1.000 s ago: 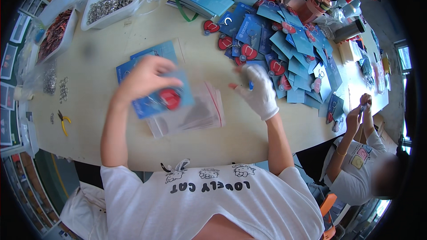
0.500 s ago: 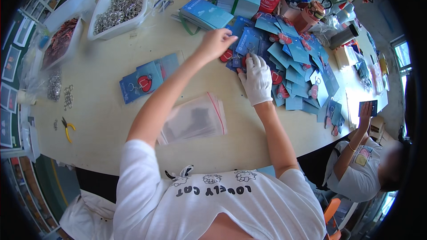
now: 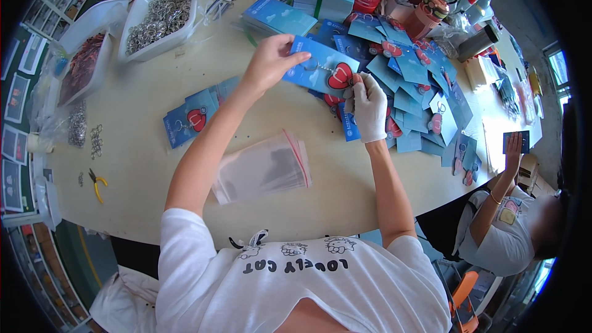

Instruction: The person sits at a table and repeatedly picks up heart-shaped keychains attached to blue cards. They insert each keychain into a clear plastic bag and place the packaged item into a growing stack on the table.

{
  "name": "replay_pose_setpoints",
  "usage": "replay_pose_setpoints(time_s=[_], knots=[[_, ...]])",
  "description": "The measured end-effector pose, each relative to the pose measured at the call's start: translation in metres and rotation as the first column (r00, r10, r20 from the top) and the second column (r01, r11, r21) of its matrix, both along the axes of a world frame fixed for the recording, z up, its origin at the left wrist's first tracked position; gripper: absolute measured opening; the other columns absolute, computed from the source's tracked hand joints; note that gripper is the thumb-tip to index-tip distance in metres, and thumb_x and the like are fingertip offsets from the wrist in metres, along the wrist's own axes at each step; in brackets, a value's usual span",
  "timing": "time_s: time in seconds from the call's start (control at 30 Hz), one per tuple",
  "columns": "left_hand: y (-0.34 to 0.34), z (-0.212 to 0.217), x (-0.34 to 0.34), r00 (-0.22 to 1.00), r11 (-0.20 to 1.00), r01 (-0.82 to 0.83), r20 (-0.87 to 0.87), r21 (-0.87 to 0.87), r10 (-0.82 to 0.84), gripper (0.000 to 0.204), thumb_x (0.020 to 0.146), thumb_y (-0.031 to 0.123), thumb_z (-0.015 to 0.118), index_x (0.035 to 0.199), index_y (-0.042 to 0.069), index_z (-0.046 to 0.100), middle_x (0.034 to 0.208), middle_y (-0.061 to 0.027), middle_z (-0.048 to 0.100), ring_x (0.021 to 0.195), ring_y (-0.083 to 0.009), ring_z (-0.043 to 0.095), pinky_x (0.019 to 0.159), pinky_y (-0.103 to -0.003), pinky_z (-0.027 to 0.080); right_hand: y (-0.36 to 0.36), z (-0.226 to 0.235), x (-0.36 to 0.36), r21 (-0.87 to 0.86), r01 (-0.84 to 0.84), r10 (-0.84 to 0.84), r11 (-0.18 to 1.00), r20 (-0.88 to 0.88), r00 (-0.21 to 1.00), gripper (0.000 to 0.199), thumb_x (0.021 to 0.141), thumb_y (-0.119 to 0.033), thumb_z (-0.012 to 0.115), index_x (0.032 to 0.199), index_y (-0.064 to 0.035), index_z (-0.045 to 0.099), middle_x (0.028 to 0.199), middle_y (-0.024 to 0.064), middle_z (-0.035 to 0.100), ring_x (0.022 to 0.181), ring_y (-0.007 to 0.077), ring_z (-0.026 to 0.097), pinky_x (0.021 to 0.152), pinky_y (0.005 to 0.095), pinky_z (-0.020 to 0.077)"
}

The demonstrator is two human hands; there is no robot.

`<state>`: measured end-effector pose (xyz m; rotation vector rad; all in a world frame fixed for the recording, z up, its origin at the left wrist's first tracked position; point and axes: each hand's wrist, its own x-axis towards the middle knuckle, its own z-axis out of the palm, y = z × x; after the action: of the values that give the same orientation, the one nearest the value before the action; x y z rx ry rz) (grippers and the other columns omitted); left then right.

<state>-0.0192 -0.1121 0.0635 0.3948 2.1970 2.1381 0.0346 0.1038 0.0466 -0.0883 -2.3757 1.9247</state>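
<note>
Your left hand (image 3: 269,65) and right hand (image 3: 369,108) grip the card (image 3: 327,55) at opposite ends, so uneven pulling could bend it or loosen the heart (image 3: 340,76).

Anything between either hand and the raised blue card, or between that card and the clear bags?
Nothing visible. The left hand grips the blue card; the gloved right hand is at its right end, by the red pendant. Nothing shows between card and clear bags; the left forearm runs left of that line.

Blue card (image 3: 324,55), red charm (image 3: 340,76), green strap (image 3: 319,1), yellow-handled pliers (image 3: 97,184)
</note>
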Motion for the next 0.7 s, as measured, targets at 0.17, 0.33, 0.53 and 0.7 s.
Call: replay_pose_setpoints(time_s=[0.17,0.33,0.53,0.7], knots=[[-0.020,0.003,0.054,0.989,0.988,-0.129,0.082,0.087,0.121,0.018,0.088,0.007,0.066,0.104,0.000,0.061,0.092,-0.0043,0.066,0.079,-0.0064,0.063,0.070,-0.021,0.051,-0.021,0.001,0.013,-0.224,-0.096,0.115,0.970,0.075,0.990,0.017,0.093,-0.010,0.056,0.105,0.0015,0.058,0.073,0.0026,0.063,0.058,0.0056,0.056,0.053,0.0199,0.0433],[-0.024,0.011,0.084,0.978,0.982,-0.172,0.131,0.082,0.160,0.016,0.090,0.008,0.066,0.103,0.001,0.061,0.094,-0.0040,0.066,0.077,-0.0064,0.063,0.070,-0.020,0.051,-0.021,-0.011,0.019,-0.442,-0.106,0.184,0.891,0.138,0.973,0.019,0.087,-0.008,0.065,0.104,-0.0018,0.059,0.085,-0.0011,0.063,0.066,0.0040,0.056,0.056,0.0177,0.0420],[-0.027,0.001,0.109,0.982,0.969,-0.186,-0.008,-0.165,0.188,0.031,0.086,0.020,0.071,0.105,0.002,0.056,0.092,-0.0055,0.061,0.083,-0.0134,0.060,0.071,-0.027,0.049,-0.024,0.003,0.032,-0.439,-0.021,0.100,0.898,0.158,0.982,0.039,0.085,-0.003,0.065,0.121,0.0001,0.050,0.095,0.0027,0.066,0.081,0.0033,0.056,0.069,0.0145,0.0419],[-0.043,-0.038,0.144,0.965,0.602,-0.209,-0.263,-0.771,-0.002,0.041,0.071,0.027,0.080,0.094,0.005,0.054,0.083,-0.0085,0.054,0.081,-0.0251,0.054,0.074,-0.036,0.045,-0.011,-0.001,0.032,-0.587,-0.001,0.094,0.810,0.127,0.987,0.041,0.083,-0.003,0.069,0.120,0.0023,0.052,0.099,0.0035,0.066,0.087,0.0055,0.059,0.075,0.0162,0.0448]])
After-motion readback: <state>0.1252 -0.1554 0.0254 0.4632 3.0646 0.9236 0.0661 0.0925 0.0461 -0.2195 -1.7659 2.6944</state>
